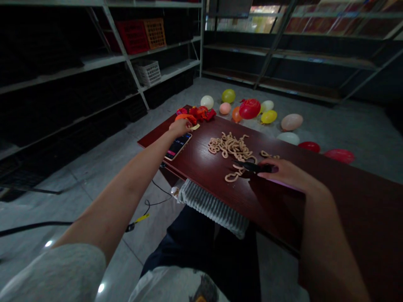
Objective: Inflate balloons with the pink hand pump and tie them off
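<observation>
Clenched right hand (285,174) grasps black scissors (252,167); left hand (180,128), grip unclear, touches a deflated orange rubber balloon (185,118) at the far edge of the dark-red wooden table (201,184).

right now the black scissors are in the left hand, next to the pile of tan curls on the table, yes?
Not quite: the head view shows the black scissors in the right hand, not the left hand. The rest stands: they are next to the pile of tan curls on the table.
</observation>
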### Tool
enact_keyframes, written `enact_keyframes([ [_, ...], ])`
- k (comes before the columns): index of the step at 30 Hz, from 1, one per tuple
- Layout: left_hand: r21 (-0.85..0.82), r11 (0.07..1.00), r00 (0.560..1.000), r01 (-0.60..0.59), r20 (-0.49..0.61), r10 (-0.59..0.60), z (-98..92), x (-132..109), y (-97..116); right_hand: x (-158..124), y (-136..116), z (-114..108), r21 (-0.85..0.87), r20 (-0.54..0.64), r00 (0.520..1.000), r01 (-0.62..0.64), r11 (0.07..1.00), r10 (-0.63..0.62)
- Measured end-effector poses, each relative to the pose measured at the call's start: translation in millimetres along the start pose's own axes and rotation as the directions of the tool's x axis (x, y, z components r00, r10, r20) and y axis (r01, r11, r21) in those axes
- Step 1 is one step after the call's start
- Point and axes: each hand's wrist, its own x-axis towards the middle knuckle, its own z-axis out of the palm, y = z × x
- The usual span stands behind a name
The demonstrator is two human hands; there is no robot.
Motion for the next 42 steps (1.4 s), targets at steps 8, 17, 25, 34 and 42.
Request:
enact_keyframes([
  [8,0.045,0.998,0.972,-0.042,-0.229,0.051,8.6,3,52,-9,10,-14,0.399,-0.271,0.960,0.047,0.916,0.069],
  [17,-0.622,0.721,0.948,-0.305,-0.123,0.295,92.0,-13,175,-2,16,-10,0.940,-0.301,0.879,0.209,0.269,0.370],
  [25,-0.766,0.631,0.939,-0.121,0.118,0.322,162.7,-33,204,18,25,15,0.976,-0.202,0.890,0.216,0.012,0.409],
  [34,-0.763,0.646,0.952,-0.012,0.188,0.240,161.4,-38,189,21,15,24,0.995,-0.089,0.951,0.071,0.070,0.297],
  [42,-0.848,0.481,0.818,0.225,0.432,0.379,134.7,-38,187,22,13,24,0.997,-0.063,0.949,0.072,-0.018,0.308],
])
